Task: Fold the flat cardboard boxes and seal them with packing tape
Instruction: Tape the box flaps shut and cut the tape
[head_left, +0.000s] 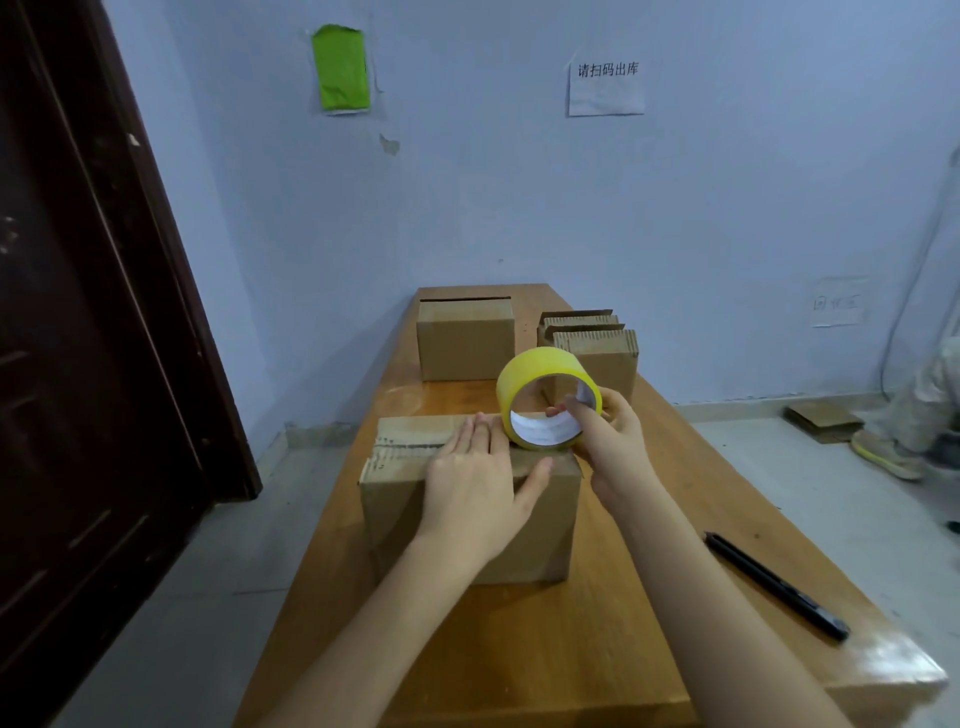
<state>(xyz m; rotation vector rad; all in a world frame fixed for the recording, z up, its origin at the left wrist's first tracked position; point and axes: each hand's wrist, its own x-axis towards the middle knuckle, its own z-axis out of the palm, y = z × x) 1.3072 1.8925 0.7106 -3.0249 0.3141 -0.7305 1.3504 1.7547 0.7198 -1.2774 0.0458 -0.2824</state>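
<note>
The fingers (576, 410) of the right hand (610, 436) are curled through the core of the yellow tape roll (545, 397), thumb inside and the others wrapped round its right rim, holding it on edge at the far right of the box top. The left hand (478, 478) lies flat with straight fingers pressing down the closed flaps, its thumb spread along the near edge, just left of the roll and nearly touching it.

The box (467, 514) under both hands stands on the near-left part of the table (597, 649); its flap seam runs left to right and looks untaped on the left stretch. Whether a strip is already stuck beneath the roll is hidden.

The risk from here is likely the flaps springing up if the flat hand lifts too soon, or the tape wandering off the seam and wrinkling if the roll is pulled at an angle. The light box could also slide across the smooth wood.

Farther off stand a folded box (465, 338) and a stack of flat cardboard (597, 348); a black pen (774, 584) lies near right.
</note>
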